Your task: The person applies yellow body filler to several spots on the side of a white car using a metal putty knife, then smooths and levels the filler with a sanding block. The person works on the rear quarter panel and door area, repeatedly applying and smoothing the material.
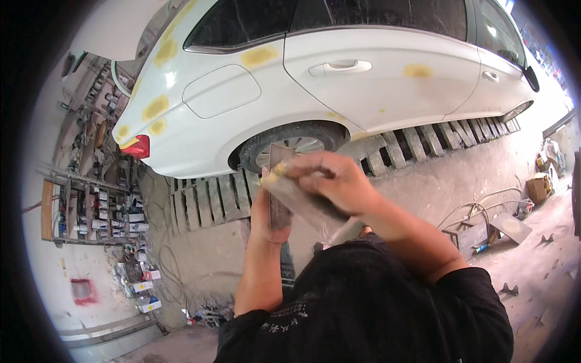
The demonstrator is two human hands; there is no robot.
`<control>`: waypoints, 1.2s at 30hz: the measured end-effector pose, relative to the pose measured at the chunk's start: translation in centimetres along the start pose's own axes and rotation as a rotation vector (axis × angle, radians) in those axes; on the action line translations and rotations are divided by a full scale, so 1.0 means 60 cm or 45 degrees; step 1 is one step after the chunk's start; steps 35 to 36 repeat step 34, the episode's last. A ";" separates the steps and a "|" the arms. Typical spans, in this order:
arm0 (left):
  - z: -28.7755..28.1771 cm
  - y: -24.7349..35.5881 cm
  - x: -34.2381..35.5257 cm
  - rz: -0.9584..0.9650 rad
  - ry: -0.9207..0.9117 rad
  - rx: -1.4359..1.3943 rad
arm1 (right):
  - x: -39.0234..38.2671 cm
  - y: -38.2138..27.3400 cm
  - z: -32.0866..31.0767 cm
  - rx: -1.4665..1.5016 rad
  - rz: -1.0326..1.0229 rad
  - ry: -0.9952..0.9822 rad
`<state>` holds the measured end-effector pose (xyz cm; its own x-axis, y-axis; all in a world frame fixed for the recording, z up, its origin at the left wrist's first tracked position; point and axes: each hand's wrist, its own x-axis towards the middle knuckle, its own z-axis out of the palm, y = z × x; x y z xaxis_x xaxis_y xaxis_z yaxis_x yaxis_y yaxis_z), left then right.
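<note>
My left hand (261, 219) is wrapped around a long, flat grey block (280, 202) that looks like a sanding block, held upright before my chest. My right hand (339, 180) pinches a thin grey sheet (296, 202), which looks like sandpaper. Its fingertips reach the block's upper part and carry some yellow. The sheet slants down toward my shirt and is slightly blurred. Beyond both hands stands a white car (375, 72), its rear wheel (290, 136) partly behind the block. Yellow patches (259, 56) mark its body panels.
Slatted grating (209, 202) runs along the floor beneath the car. Shelves with cans and boxes (115, 221) line the left wall. Hoses (172, 266) lie on the floor at the left. At the right are a cardboard box (538, 187), a loose panel (510, 227) and more hose.
</note>
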<state>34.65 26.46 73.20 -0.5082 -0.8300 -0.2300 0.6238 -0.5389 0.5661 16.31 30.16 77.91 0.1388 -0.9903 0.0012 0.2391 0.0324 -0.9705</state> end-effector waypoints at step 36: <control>0.019 -0.009 0.003 0.842 0.429 1.615 | 0.025 0.084 -0.015 -0.742 -0.420 0.291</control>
